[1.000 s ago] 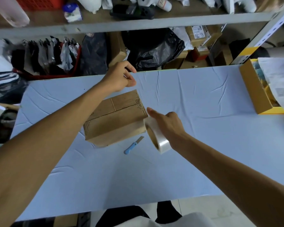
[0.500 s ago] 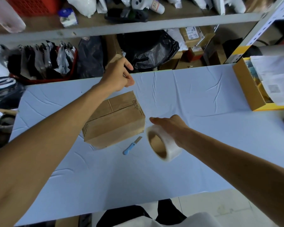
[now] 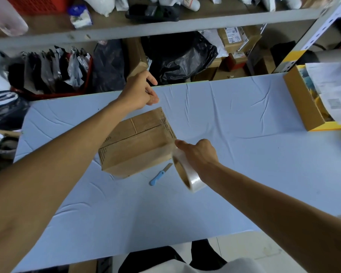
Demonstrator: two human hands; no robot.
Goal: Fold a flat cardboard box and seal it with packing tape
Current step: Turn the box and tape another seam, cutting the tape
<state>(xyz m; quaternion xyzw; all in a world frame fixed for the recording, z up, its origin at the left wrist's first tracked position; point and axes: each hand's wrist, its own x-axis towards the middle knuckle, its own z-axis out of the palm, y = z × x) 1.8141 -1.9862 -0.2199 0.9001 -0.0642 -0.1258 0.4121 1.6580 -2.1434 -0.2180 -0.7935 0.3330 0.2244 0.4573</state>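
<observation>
Table (image 3: 244, 158): yellow box (image 3: 301, 101) holds papers (image 3: 335, 89); right grip (image 3: 199, 154) clamps tape roll (image 3: 192, 181); left grip (image 3: 140, 91) seemingly pinched.

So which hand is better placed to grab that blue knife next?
Probably the right: the right hand is close beside the blue knife, though it grips the tape roll. The left hand is off past the cardboard box's far edge.

The left arm (image 3: 77, 154) covered the left top of the cardboard box (image 3: 144, 142). The right hand (image 3: 198, 152) hid the far side of the tape roll (image 3: 191, 180) and its own fingers. Whether the left hand (image 3: 139, 92) pinched anything could not be told. The yellow box (image 3: 301, 101) ran off the right edge.
</observation>
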